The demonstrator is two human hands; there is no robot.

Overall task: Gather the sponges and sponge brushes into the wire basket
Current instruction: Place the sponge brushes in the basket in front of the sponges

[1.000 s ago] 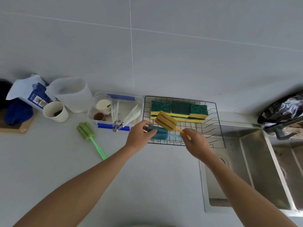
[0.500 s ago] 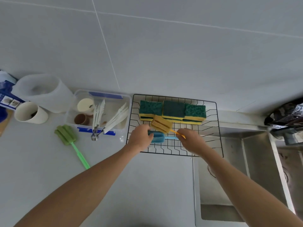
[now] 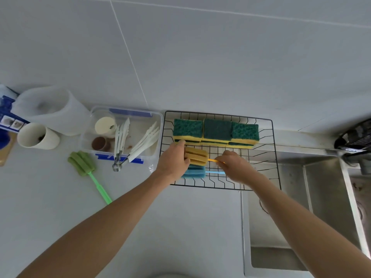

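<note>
The black wire basket (image 3: 274, 149) stands against the wall beside the sink. Several green-and-yellow sponges (image 3: 215, 131) are stacked along its back. A yellow sponge brush (image 3: 197, 156) lies in the basket's front left, with a blue sponge brush (image 3: 194, 172) just in front of it. My left hand (image 3: 172, 161) grips the yellow brush's foam head. My right hand (image 3: 234, 166) pinches the yellow handle and covers most of the blue handle. A green sponge brush (image 3: 81, 162) lies on the counter to the left, outside the basket.
A clear plastic box (image 3: 140, 115) with white tongs and small cups sits left of the basket. A white jug (image 3: 50, 109) and a white cup (image 3: 37, 136) stand further left. The steel sink (image 3: 301, 197) lies at the right, with a dark faucet part (image 3: 353, 137) above it.
The yellow brush has come down from a tilt above the blue brush to lie flat in the basket behind it. My left hand shifted from the blue brush's head to the yellow one.
</note>
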